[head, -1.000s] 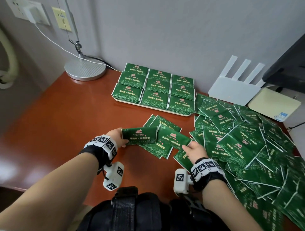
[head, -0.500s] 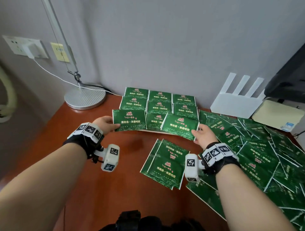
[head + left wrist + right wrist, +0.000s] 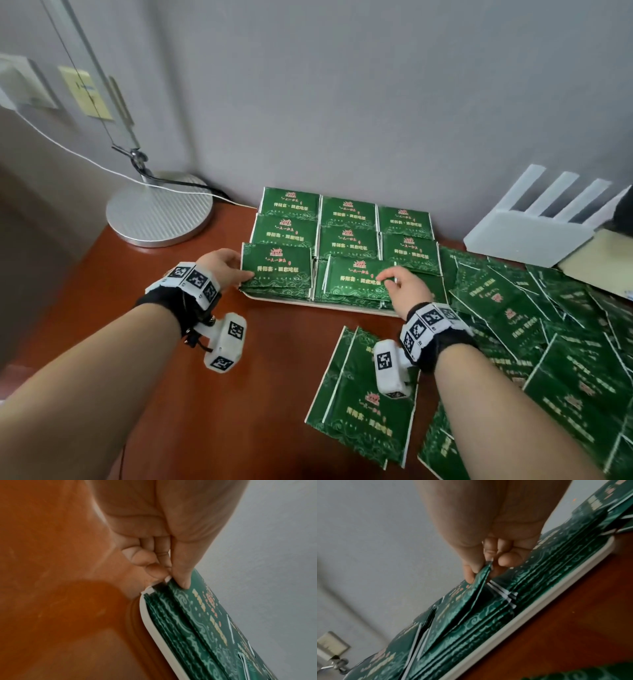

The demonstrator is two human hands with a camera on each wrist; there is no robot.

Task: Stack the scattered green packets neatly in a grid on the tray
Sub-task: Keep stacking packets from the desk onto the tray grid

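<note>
A white tray (image 3: 329, 306) by the wall carries green packets stacked in a three-by-three grid (image 3: 347, 219). My left hand (image 3: 228, 264) pinches one green packet (image 3: 277, 265) by its left edge, and the packet lies over the near-left stack; thumb on top in the left wrist view (image 3: 181, 574). My right hand (image 3: 400, 284) pinches another green packet (image 3: 356, 277) at its right end, held slightly askew over the near-middle stack (image 3: 471, 597). The tray rim (image 3: 530, 618) runs below the stacks.
A heap of loose green packets (image 3: 534, 329) covers the table's right side, and a few more packets (image 3: 363, 404) lie near my right wrist. A lamp base (image 3: 159, 209) stands at the back left. A white router (image 3: 527, 236) leans against the wall at the right.
Both hands lifted a packet each from the loose pile, carried them away from me to the tray, and lowered them onto the near row of stacks.
</note>
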